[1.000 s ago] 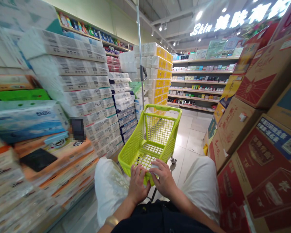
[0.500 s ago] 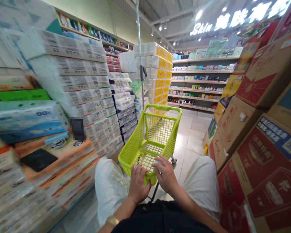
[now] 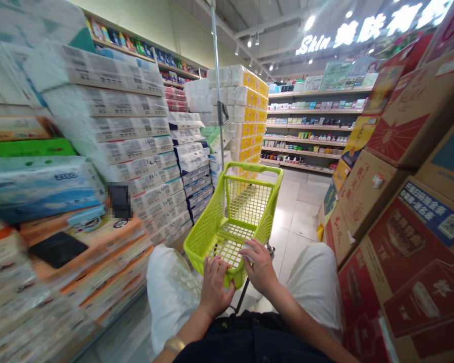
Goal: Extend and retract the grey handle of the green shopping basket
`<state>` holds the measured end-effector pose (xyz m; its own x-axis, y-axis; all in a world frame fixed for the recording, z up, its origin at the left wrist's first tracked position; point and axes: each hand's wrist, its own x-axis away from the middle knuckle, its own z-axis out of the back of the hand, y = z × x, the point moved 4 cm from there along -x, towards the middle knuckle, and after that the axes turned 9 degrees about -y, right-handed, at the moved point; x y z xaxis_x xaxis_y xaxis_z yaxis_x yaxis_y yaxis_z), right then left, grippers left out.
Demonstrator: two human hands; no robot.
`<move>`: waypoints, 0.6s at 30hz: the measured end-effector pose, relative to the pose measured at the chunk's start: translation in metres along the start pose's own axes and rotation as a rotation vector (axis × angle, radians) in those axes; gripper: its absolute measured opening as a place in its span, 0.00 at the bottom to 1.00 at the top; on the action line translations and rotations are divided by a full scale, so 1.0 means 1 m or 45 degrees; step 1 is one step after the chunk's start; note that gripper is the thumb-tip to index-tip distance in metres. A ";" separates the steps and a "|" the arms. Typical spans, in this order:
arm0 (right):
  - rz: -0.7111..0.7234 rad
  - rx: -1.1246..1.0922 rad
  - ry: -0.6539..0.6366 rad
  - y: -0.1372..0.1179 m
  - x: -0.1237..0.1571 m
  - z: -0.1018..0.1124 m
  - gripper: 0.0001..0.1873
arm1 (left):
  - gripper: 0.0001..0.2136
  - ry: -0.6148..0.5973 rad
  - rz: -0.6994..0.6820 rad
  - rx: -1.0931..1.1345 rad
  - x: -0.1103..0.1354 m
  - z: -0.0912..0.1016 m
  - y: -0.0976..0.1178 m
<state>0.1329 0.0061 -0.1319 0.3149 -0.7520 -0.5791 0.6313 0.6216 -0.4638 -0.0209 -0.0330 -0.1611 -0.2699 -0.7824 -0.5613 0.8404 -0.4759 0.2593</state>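
Observation:
A small lime-green plastic shopping cart [image 3: 234,217] stands in the aisle right in front of me, its basket showing nothing inside. My left hand [image 3: 214,285] grips the near rim of the cart with fingers curled over it. My right hand [image 3: 259,267] rests beside it on the same rim, fingers bent around a small pale thing that I cannot make out. A gold bracelet sits on my left wrist.
Tall stacks of wrapped tissue packs [image 3: 109,131] line the left side. Red and brown cardboard boxes [image 3: 401,201] pile up on the right. A metal pole [image 3: 218,91] rises past the cart. Product shelves [image 3: 310,131] cross the far end of the tiled floor [image 3: 298,212].
My right hand has slid slightly forward and up along the cart rim. The cart has edged a little ahead. My left hand keeps its grip.

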 end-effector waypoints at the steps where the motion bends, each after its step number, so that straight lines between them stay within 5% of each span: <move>1: -0.011 0.003 0.003 0.000 0.001 0.000 0.13 | 0.12 -0.001 -0.001 0.004 0.000 0.000 0.000; 9: 0.141 -0.051 -0.201 -0.024 0.017 -0.010 0.16 | 0.07 0.011 0.017 0.040 -0.002 0.003 -0.003; 18: 0.108 -0.041 -0.165 -0.021 0.011 -0.010 0.17 | 0.06 -0.014 0.095 0.095 -0.005 0.009 -0.013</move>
<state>0.1162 -0.0136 -0.1349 0.4563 -0.7171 -0.5269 0.5760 0.6894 -0.4394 -0.0350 -0.0261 -0.1544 -0.2131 -0.8209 -0.5299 0.8210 -0.4445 0.3584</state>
